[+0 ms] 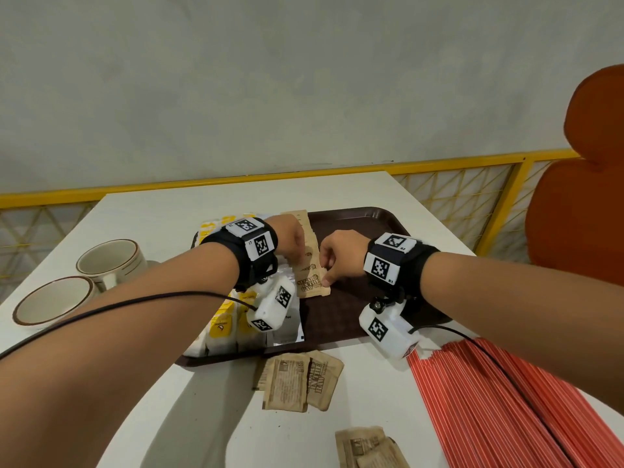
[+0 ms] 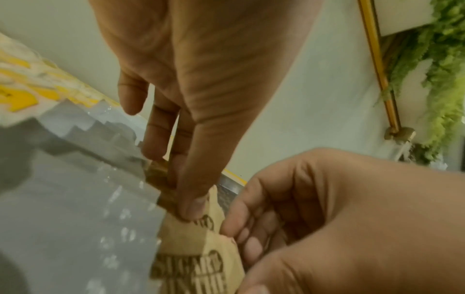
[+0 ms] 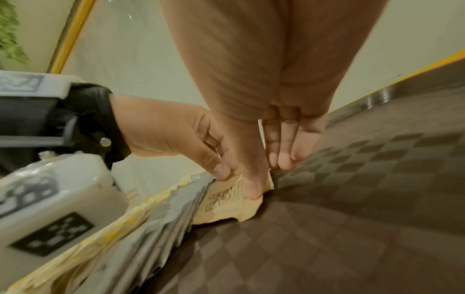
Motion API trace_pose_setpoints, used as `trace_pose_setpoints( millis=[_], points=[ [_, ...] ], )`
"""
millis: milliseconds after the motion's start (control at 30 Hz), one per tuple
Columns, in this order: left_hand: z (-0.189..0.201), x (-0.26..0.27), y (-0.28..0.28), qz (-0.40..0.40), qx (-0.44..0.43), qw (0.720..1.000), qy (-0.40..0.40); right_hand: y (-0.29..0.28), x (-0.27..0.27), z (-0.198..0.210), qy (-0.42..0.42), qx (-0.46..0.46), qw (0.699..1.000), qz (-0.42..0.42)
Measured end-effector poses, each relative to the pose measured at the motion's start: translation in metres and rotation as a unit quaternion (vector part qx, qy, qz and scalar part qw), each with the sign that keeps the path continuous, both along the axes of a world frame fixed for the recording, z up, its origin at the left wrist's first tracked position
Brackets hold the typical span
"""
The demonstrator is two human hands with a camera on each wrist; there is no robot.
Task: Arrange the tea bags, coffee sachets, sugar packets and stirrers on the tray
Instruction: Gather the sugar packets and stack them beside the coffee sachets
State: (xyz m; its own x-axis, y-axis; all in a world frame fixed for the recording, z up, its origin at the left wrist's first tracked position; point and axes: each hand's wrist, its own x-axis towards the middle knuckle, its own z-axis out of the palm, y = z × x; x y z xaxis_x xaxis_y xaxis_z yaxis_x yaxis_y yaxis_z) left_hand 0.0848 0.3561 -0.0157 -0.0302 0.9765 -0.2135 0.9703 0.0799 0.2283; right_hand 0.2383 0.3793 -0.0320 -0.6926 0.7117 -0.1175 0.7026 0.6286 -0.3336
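brown sugar packets (image 1: 309, 261) overlap in a row on the dark tray (image 1: 351, 228), beside silver, seemingly coffee, sachets (image 1: 290, 319)

Two cream mugs with brown rim lines are seen side by side at about nine o'clock on the white table (image 1: 162, 211), one (image 1: 111, 261) farther off, the other (image 1: 54, 305) nearer. An orange chair (image 1: 587, 184) is placed at three o'clock. A yellow railing (image 1: 236, 179) is seen at twelve o'clock, below a grey wall (image 1: 270, 79). Green foliage (image 2: 437, 83) is shown in the left wrist view.
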Motion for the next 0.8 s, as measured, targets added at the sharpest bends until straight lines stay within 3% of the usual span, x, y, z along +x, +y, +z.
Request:
trace_pose_setpoints(
  millis=[100,267,633,800],
  points=[
    [-0.001,-0.006,0.004,0.029,0.016,0.999,0.005,-0.001,-0.003,0.002,0.002,-0.001,1.000,0.024],
    [-0.003,-0.007,0.009,0.038,0.001,0.999,0.022,-0.004,-0.012,0.002,-0.074,-0.023,0.993,0.091],
    [-0.006,-0.004,0.017,0.021,-0.027,0.996,0.085,0.003,-0.018,0.000,-0.089,-0.022,0.991,0.093],
    [-0.005,-0.006,0.016,0.021,-0.013,0.997,0.079,0.004,-0.017,-0.002,-0.072,-0.036,0.993,0.087]
  ],
)
